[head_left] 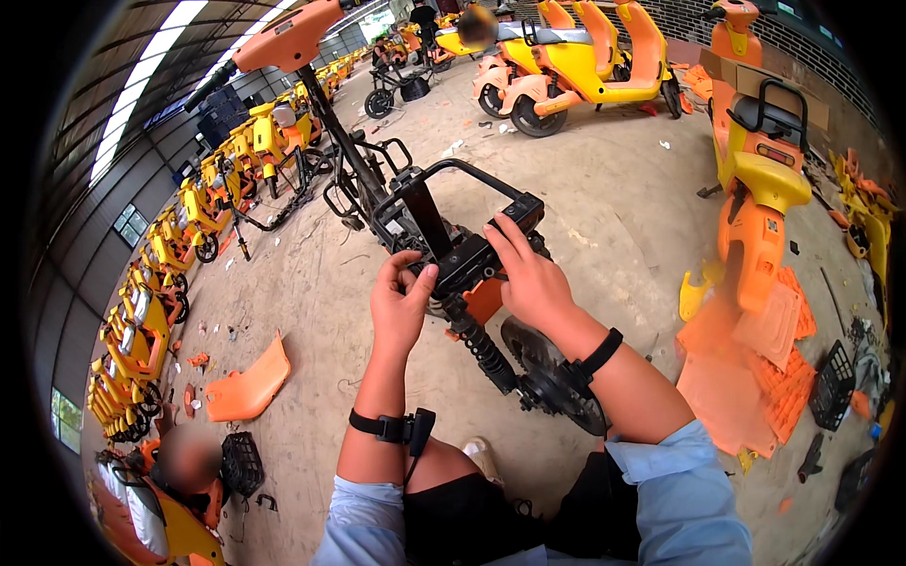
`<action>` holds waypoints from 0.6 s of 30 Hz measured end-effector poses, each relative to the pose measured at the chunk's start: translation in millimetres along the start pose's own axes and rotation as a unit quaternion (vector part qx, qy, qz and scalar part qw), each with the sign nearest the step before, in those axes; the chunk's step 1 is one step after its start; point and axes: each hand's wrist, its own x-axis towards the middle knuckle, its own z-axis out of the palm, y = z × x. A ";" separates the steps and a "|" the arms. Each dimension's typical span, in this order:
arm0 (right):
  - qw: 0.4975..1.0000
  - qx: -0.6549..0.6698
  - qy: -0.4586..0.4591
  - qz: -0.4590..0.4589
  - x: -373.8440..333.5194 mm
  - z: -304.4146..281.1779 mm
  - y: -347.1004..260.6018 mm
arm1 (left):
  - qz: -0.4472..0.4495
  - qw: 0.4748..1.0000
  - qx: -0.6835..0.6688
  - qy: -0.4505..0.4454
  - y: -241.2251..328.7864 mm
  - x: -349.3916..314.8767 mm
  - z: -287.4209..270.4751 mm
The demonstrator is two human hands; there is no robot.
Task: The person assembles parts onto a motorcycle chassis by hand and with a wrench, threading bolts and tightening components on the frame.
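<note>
A partly stripped electric scooter stands in front of me, with its black frame bare and an orange cover on the handlebar. My left hand is at the near left edge of a black box-like part at the rear of the frame. Its fingers are curled and the thumb is bent toward them; what they pinch is hidden. On the right side of that part lie the outstretched fingers of my right hand. A black carrying rack loops beyond both hands. Below them are a coil shock absorber and the rear wheel.
An orange panel lies on the floor at left; more orange panels are piled at right. A yellow and orange scooter stands near that pile. Rows of scooters line the left wall. Another person is at lower left.
</note>
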 end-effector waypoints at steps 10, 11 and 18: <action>1.000 0.009 0.009 -0.019 -2.1 -0.1 2.6 | 0.037 0.999 -0.013 -0.029 -11.4 7.5 -7.0; 1.000 0.010 0.009 -0.021 -1.7 -0.1 1.4 | 0.031 0.999 -0.009 -0.033 -11.2 7.2 -10.3; 1.000 0.010 -0.012 -0.004 -1.7 -1.9 4.0 | -0.001 0.997 0.077 -0.021 0.6 2.3 -4.4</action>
